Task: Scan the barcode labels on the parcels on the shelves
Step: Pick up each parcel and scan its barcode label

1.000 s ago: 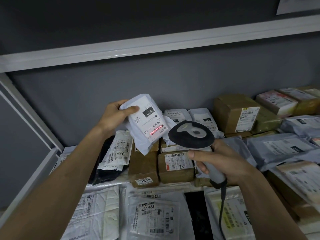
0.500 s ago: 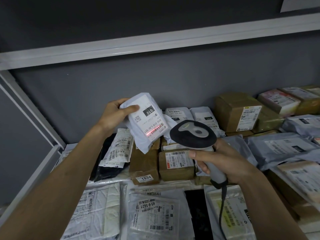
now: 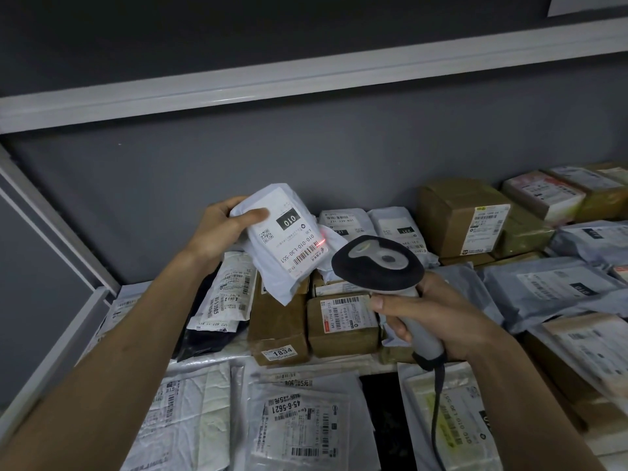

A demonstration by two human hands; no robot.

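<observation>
Hiding parcel [image 3: 283,243] edge, left hand [image 3: 221,232], cable [image 3: 436,419] cropped

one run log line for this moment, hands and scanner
left hand holds white parcel raised | right hand grips scanner | red light at barcode's right end

Dim, perhaps overhead-lit; wide-angle edge distortion.
</observation>
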